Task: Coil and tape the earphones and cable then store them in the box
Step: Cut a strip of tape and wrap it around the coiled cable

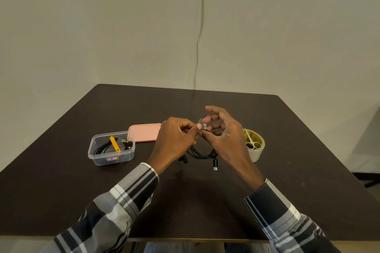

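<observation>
Both grips, left hand (176, 139) and right hand (226, 135), pinch one black cable (202, 153) | one box (112, 148) | one tape roll (256, 146)

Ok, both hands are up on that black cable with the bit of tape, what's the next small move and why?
Probably wrap the clear strip of tape fully round the coiled black cable and press it down. Left hand and right hand both pinch at the bundle's top, the tape end looks loose, and the loops hang unstored beside the open clear plastic box.
</observation>
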`<state>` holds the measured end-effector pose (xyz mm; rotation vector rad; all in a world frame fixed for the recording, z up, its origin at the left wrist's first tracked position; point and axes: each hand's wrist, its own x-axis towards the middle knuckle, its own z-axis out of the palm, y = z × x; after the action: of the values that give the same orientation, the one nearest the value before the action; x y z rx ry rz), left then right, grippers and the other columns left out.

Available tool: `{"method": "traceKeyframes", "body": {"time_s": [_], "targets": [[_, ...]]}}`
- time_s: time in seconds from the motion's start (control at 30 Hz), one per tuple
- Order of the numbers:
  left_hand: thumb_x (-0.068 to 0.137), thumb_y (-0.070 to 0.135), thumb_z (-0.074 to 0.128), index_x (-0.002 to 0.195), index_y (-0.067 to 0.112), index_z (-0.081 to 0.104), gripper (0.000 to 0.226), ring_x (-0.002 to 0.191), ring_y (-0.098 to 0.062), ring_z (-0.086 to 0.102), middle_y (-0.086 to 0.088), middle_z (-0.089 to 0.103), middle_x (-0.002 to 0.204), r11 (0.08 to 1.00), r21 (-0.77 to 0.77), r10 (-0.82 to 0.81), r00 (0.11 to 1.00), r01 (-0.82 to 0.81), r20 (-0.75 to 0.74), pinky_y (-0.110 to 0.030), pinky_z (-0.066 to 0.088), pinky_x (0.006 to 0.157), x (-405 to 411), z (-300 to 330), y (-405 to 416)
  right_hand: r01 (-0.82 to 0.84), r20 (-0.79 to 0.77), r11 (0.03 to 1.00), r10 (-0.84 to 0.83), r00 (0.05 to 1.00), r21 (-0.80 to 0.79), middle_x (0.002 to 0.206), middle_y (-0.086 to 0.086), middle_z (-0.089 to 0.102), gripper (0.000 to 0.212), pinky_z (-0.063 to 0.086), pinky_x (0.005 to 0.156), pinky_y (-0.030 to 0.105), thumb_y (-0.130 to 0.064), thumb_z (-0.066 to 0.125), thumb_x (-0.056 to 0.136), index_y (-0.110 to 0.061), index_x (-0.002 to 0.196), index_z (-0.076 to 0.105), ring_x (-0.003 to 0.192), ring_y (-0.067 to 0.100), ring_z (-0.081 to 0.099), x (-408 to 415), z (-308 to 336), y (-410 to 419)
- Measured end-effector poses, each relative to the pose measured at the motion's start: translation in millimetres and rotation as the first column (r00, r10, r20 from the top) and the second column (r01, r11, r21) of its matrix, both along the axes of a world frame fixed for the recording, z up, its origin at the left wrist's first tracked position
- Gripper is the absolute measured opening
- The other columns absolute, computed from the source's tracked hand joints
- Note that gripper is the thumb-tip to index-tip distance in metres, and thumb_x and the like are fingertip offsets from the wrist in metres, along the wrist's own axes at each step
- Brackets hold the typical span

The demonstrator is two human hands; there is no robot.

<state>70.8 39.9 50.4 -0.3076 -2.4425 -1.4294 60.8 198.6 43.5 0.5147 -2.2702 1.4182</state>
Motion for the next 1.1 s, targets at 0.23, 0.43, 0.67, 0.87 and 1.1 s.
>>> {"method": "traceKeyframes", "body": {"time_s": [0.23,0.43,0.67,0.87,1.1], "targets": [[0.099,0.024,0.058,0.086,0.015,0.076,0.024,0.064,-0.004,0.07,0.004,0.073,0.071,0.999,0.01,-0.044,0.998,0.043,0.036,-0.017,0.054,0.062,-0.1,-0.6,-3.9,0.022,-0.021,0.998,-0.021,1.0,0.058,0.101,-0.012,0.064,0.063,0.057,0.075,0.019,-0.01,0.083,0.079,-0.017,0.135,0.055,0.086,0.005,0.066,1.7,-0.7,0.4],[0.092,0.027,0.068,0.091,0.016,0.076,0.014,0.061,-0.004,0.069,0.004,0.073,0.071,0.998,0.029,-0.047,0.998,0.046,0.029,-0.018,0.053,0.059,1.2,-4.0,-2.2,0.075,-0.05,0.991,-0.07,0.996,0.115,0.112,-0.005,0.07,0.067,0.055,0.074,0.01,-0.019,0.082,0.081,-0.017,0.141,0.052,0.086,0.003,0.069,4.0,-1.9,1.8],[0.091,0.021,0.069,0.088,0.014,0.078,0.01,0.063,-0.004,0.071,0.004,0.074,0.071,0.997,0.076,-0.017,1.0,0.017,0.001,-0.019,0.055,0.063,2.3,-2.5,-0.5,0.161,-0.013,0.972,-0.161,0.987,0.171,0.134,0.0,0.065,0.075,0.049,0.07,0.003,-0.027,0.081,0.083,-0.018,0.147,0.045,0.088,0.005,0.071,9.5,1.8,-0.8],[0.09,0.009,0.068,0.089,0.013,0.079,0.012,0.067,-0.01,0.072,0.002,0.076,0.077,0.971,0.233,-0.066,0.997,0.056,0.034,-0.018,0.055,0.064,4.6,3.0,-1.9,0.062,0.241,0.998,-0.059,0.969,-0.006,0.077,0.001,0.076,0.054,0.062,0.075,0.034,-0.026,0.08,0.084,-0.019,0.132,0.057,0.073,0.011,0.073,7.4,2.9,2.7],[0.088,0.009,0.071,0.091,0.018,0.079,0.012,0.071,-0.017,0.072,0.001,0.076,0.08,0.958,0.269,-0.113,0.993,0.098,0.041,-0.027,0.058,0.069,1.8,0.8,-6.3,-0.029,0.436,0.901,0.238,0.868,-0.433,0.084,0.024,0.073,0.045,0.056,0.072,0.031,-0.01,0.082,0.077,-0.008,0.119,0.065,0.068,0.024,0.066,8.9,8.8,7.0]]}}
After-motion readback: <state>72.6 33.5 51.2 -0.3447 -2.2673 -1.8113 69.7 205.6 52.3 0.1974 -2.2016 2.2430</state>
